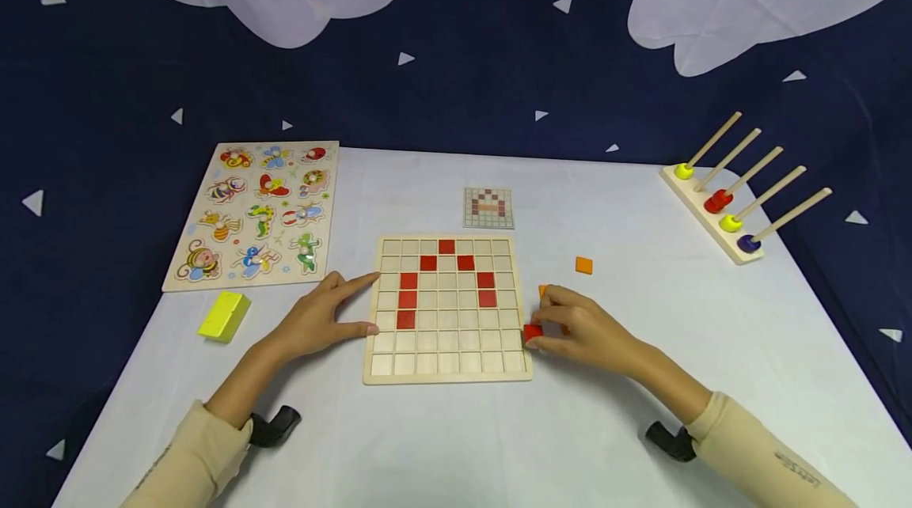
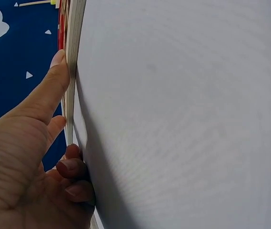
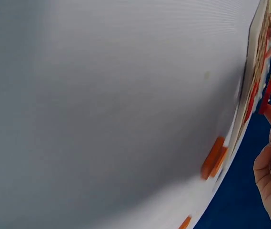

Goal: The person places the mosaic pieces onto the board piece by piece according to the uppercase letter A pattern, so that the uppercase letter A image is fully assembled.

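Observation:
A wooden grid board (image 1: 459, 363) lies flat on the table, with several red square tiles (image 1: 446, 247) set in its cells in an arch shape. My left hand (image 1: 313, 320) touches the board's left edge with outstretched thumb and index finger. Between thumb and fingers, my right hand (image 1: 587, 334) pinches a red square tile (image 1: 533, 331) at the board's right edge; in the right wrist view this tile (image 3: 266, 98) is held edge-on above the board. Orange tiles (image 3: 214, 157) lie under the right hand, mostly hidden in the head view. Another orange tile (image 1: 584, 265) lies farther back.
A small pattern card (image 1: 488, 208) lies behind the board. At the back left is an insect peg puzzle (image 1: 281, 207), with a yellow block (image 1: 224, 316) in front of it. A peg stand (image 1: 701, 203) with coloured beads stands at the back right.

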`<state>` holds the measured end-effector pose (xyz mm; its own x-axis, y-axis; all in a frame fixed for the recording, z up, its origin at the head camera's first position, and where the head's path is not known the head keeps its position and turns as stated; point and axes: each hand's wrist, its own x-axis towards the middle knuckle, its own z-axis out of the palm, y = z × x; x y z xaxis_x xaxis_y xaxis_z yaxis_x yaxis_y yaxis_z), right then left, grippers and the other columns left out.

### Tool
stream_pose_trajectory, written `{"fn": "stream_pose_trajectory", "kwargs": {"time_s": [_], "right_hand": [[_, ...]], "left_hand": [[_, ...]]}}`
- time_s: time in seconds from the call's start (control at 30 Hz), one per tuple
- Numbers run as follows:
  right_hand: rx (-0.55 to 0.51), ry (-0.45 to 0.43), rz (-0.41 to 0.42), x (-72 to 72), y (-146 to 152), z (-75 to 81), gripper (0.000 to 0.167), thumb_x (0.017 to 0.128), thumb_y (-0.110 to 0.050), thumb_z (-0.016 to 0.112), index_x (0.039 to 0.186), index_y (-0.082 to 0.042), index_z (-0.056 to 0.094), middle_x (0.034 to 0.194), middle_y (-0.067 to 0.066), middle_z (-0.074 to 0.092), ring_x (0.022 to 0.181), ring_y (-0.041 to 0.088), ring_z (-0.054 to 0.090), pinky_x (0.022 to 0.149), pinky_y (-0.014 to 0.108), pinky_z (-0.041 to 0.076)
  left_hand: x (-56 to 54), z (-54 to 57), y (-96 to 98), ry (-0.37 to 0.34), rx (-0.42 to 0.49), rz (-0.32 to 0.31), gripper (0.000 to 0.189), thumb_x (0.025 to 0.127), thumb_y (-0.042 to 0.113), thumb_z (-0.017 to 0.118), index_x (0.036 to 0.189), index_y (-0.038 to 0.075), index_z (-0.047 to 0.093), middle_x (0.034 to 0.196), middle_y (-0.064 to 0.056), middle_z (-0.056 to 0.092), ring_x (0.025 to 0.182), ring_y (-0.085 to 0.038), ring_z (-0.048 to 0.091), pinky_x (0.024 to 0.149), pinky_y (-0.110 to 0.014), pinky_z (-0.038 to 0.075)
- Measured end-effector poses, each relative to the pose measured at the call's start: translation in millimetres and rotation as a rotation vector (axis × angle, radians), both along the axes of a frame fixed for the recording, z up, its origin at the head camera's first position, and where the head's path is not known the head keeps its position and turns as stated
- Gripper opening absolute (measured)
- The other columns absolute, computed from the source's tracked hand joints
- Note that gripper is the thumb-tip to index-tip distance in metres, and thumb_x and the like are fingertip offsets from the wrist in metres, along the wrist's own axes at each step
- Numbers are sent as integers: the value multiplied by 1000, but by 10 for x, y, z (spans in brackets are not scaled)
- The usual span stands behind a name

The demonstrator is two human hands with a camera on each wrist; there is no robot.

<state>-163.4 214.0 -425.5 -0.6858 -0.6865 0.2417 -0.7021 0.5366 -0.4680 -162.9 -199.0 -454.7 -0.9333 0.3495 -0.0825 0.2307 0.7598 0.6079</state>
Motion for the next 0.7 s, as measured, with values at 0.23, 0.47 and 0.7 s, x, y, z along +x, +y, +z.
{"fn": "stream_pose_trajectory", "kwargs": {"time_s": [0.23, 0.47, 0.7], "right_hand": [[25, -43, -5, -63, -278, 35, 17, 78, -23, 85, 87, -12, 75, 85, -3, 53, 81, 10, 50, 71, 22, 44], [53, -17, -37, -120, -479, 30, 18, 81, -25, 83, 88, -9, 76, 85, -1, 53, 78, 9, 48, 68, 22, 44], [85, 13, -61, -166, -581, -15, 21, 81, -24, 84, 88, -8, 74, 86, -4, 48, 82, 8, 46, 70, 24, 46]], "left_hand": [[-5, -7, -2, -5, -5, 4, 84, 78, 43, 83, 150, 20, 46, 89, -4, 40, 70, -14, 33, 60, -27, 30], [-5, -20, -1, -5, -3, 10, 84, 77, 43, 83, 150, 21, 47, 89, -4, 40, 70, -14, 32, 60, -27, 30], [-1, -19, -1, -6, -2, 8, 84, 78, 43, 83, 150, 21, 46, 89, -4, 40, 70, -14, 32, 60, -27, 30]]}}
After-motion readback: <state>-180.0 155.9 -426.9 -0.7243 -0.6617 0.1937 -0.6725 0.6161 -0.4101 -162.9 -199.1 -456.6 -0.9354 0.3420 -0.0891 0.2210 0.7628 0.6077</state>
